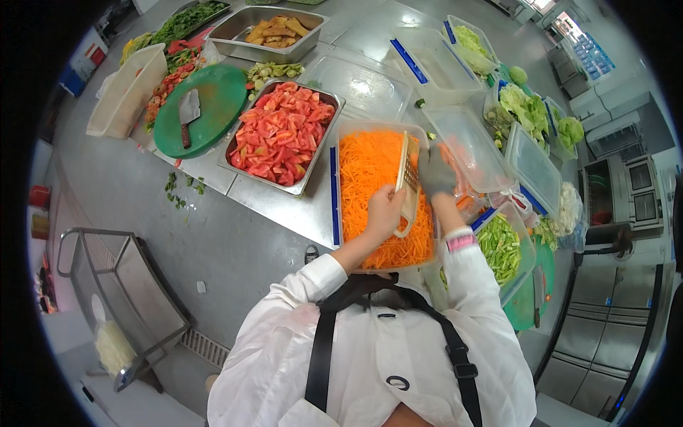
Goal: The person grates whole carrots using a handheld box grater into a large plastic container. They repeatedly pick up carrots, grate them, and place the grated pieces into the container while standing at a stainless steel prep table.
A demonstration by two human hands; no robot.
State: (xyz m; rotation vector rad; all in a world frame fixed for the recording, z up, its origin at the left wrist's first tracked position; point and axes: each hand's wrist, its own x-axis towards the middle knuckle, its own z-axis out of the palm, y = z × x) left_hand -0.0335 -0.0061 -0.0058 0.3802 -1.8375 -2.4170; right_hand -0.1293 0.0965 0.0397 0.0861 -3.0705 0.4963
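My bare left hand [385, 212] is wrapped round the lower part of a pale handheld grater [408, 192], which leans over a clear plastic container [335, 196] with blue latches. Shredded carrot [366, 171] fills this container almost to the rim. In a grey glove, my right hand [436, 172] is closed right beside the grater's right face. Its fingertips are hidden, so whatever it grips does not show. Just right of that hand, whole carrots [464, 186] lie partly in a thin plastic bag.
Left are a steel pan [233, 162] of cut tomatoes, a green board [165, 128] with a cleaver [189, 110], and a white bin [153, 82]. Right are clear lids [530, 167], sliced green vegetables [496, 249] in a tub, and another board [524, 309] with a knife. A metal cart [153, 288] stands lower left.
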